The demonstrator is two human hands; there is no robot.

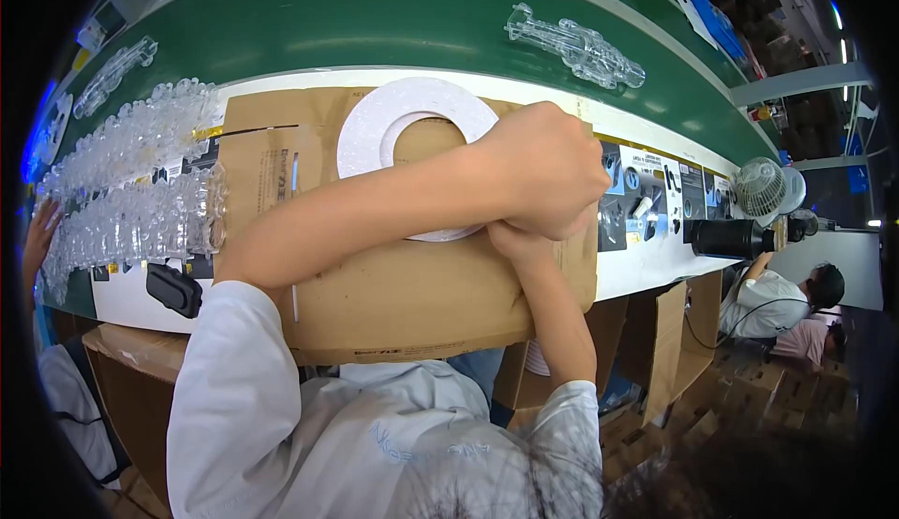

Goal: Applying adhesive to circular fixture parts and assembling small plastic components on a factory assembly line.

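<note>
My left forearm reaches across a flat piece of brown cardboard [403, 299], and my left hand [551, 171] is closed in a fist over its right side. Whatever the fist may hold is hidden. Just below it, my right hand [517, 240] is tucked against the left one, with its fingers out of sight. A flat white ring [367, 135], like a wide roll, lies on the cardboard beside my left hand. My left forearm covers part of the ring's lower side.
Rows of clear plastic parts [140, 210] crowd the left, beside a black case [174, 290] and another person's hand [39, 238]. More clear parts [581, 49] lie on the green surface [375, 18]. A fan [760, 188] and black cylinder [729, 238] stand right.
</note>
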